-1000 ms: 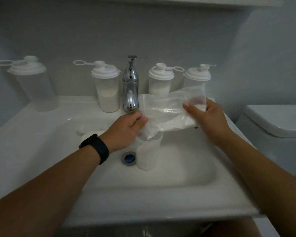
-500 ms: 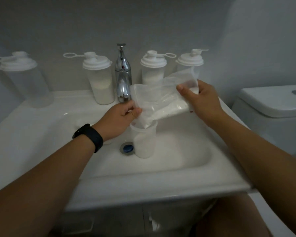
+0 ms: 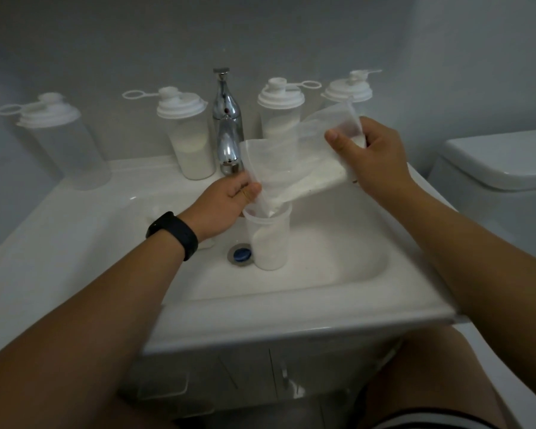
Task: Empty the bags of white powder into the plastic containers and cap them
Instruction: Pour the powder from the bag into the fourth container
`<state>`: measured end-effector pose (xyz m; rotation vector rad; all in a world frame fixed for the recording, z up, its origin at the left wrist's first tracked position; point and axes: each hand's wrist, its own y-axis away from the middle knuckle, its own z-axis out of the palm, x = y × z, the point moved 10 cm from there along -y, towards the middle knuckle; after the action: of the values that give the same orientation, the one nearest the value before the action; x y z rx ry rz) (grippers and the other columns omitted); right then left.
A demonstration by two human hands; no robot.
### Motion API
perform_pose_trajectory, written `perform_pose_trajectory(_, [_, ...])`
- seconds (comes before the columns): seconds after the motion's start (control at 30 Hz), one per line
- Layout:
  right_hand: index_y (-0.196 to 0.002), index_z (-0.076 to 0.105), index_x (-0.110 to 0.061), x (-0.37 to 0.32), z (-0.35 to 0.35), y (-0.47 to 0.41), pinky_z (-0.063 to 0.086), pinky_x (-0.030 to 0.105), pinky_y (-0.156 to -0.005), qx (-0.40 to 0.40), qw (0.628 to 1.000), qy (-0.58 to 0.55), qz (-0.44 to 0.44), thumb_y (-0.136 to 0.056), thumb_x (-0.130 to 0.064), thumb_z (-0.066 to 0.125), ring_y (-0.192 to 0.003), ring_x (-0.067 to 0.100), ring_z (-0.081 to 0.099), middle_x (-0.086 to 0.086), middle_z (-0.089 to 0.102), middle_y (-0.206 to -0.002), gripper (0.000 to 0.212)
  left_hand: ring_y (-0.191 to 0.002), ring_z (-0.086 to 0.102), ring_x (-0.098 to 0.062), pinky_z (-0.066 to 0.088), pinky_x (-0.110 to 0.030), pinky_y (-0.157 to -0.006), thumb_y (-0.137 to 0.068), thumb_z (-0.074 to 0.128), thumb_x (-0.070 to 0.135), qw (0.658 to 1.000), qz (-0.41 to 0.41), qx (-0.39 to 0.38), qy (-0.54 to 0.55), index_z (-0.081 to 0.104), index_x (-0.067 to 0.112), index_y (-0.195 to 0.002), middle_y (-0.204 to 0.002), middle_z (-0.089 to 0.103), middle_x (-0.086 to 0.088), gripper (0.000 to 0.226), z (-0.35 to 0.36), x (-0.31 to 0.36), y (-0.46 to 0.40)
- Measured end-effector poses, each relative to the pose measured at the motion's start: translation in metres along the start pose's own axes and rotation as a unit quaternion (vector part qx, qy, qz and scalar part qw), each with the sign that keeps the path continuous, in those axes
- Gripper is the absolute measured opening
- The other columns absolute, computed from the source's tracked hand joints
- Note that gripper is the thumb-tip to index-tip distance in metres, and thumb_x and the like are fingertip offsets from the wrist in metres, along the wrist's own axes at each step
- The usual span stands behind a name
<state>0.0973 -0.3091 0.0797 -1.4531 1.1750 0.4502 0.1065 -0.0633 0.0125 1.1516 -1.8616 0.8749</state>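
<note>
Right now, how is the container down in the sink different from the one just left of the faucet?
The container in the sink has no lid and stands in the basin by the drain; the container left of the faucet is capped and stands on the back ledge. A bag is pouring into the first; nothing touches the second. Both are translucent plastic holding white powder.

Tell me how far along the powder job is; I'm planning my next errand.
Done: three capped containers by the faucet hold powder. In hand: both hands tilt the bag into the open container in the sink; powder remains in the bag. Left: finishing, capping it; the far-left container looks empty.
</note>
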Motion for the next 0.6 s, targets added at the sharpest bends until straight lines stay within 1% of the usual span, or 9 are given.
perform_pose_trajectory(0.1, [-0.088,0.069,-0.015,-0.007,-0.004,-0.002,0.046,0.017,-0.062,0.018,1.000,0.002,-0.023,-0.092,-0.042,0.074,-0.064,-0.002,0.056,-0.011,0.064,-0.073,0.027,-0.101,0.066,0.004,0.059,-0.024,-0.088,-0.108,0.047,0.025,1.000,0.012,-0.006,0.004,0.062,0.029,-0.123,-0.118,0.068,0.015,0.021,0.001,0.003,-0.001])
perform_pose_trajectory(0.17, [-0.086,0.067,-0.013,-0.013,-0.007,-0.001,0.044,0.015,-0.060,0.028,0.999,0.003,-0.041,-0.092,-0.039,0.074,-0.061,-0.003,0.054,-0.005,0.062,-0.072,0.028,-0.102,0.065,0.006,0.059,-0.025,-0.090,-0.107,0.048,0.024,1.000,0.019,-0.010,0.007,0.063,0.030,-0.120,-0.117,0.067,0.016,0.020,0.001,0.004,-0.002])
perform_pose_trajectory(0.23, [-0.086,0.068,-0.010,-0.017,-0.008,0.000,0.042,0.012,-0.059,0.032,0.998,0.007,-0.051,-0.093,-0.037,0.073,-0.060,-0.005,0.054,-0.006,0.061,-0.071,0.028,-0.101,0.065,0.008,0.058,-0.024,-0.090,-0.108,0.047,0.023,1.000,0.023,-0.013,0.004,0.062,0.028,-0.120,-0.117,0.067,0.016,0.020,0.002,0.004,-0.003])
perform_pose_trajectory(0.3, [-0.086,0.068,-0.012,-0.019,-0.009,0.001,0.041,0.010,-0.058,0.039,0.998,0.008,-0.053,-0.093,-0.036,0.073,-0.060,-0.006,0.054,-0.011,0.061,-0.070,0.026,-0.099,0.065,0.007,0.059,-0.024,-0.090,-0.108,0.047,0.022,0.999,0.025,-0.016,-0.017,0.063,0.021,-0.122,-0.118,0.066,0.011,0.021,0.003,0.004,-0.003])
perform_pose_trajectory(0.37, [-0.084,0.066,-0.019,-0.023,-0.010,0.002,0.040,0.009,-0.059,0.043,0.997,0.011,-0.057,-0.094,-0.035,0.073,-0.060,-0.006,0.055,-0.020,0.061,-0.066,0.020,-0.105,0.066,-0.006,0.060,-0.031,-0.092,-0.108,0.048,0.023,0.998,0.025,-0.010,-0.051,0.064,0.009,-0.122,-0.120,0.068,-0.002,0.025,0.002,0.003,-0.004])
perform_pose_trajectory(0.43, [-0.083,0.065,-0.021,-0.026,-0.010,0.002,0.039,0.009,-0.059,0.045,0.997,0.006,-0.061,-0.094,-0.033,0.073,-0.060,-0.006,0.053,-0.024,0.061,-0.064,0.018,-0.111,0.067,-0.019,0.059,-0.039,-0.094,-0.106,0.051,0.025,0.997,0.025,-0.004,-0.077,0.064,0.007,-0.127,-0.123,0.068,-0.008,0.030,-0.001,0.002,-0.005])
perform_pose_trajectory(0.5, [-0.083,0.065,-0.010,-0.024,-0.010,0.001,0.039,0.013,-0.059,0.040,0.997,-0.001,-0.059,-0.094,-0.034,0.073,-0.060,-0.002,0.050,-0.015,0.060,-0.067,0.027,-0.112,0.067,-0.018,0.058,-0.042,-0.096,-0.105,0.053,0.028,0.997,0.023,-0.002,-0.074,0.065,0.015,-0.128,-0.124,0.069,-0.004,0.029,-0.003,0.003,-0.004])
perform_pose_trajectory(0.53, [-0.084,0.065,-0.003,-0.023,-0.009,0.001,0.040,0.015,-0.058,0.035,0.998,-0.002,-0.059,-0.094,-0.035,0.072,-0.061,0.001,0.049,-0.006,0.060,-0.070,0.034,-0.112,0.068,-0.017,0.058,-0.042,-0.097,-0.104,0.055,0.028,0.998,0.021,-0.003,-0.066,0.065,0.019,-0.128,-0.124,0.070,-0.001,0.027,-0.003,0.003,-0.003])
perform_pose_trajectory(0.6, [-0.087,0.065,0.002,-0.021,-0.007,0.001,0.041,0.019,-0.059,0.023,0.998,-0.003,-0.057,-0.095,-0.038,0.071,-0.064,0.005,0.050,0.004,0.059,-0.074,0.041,-0.109,0.069,-0.015,0.058,-0.043,-0.097,-0.103,0.057,0.031,0.998,0.023,-0.003,-0.057,0.066,0.023,-0.127,-0.124,0.070,0.003,0.027,-0.003,0.005,-0.002])
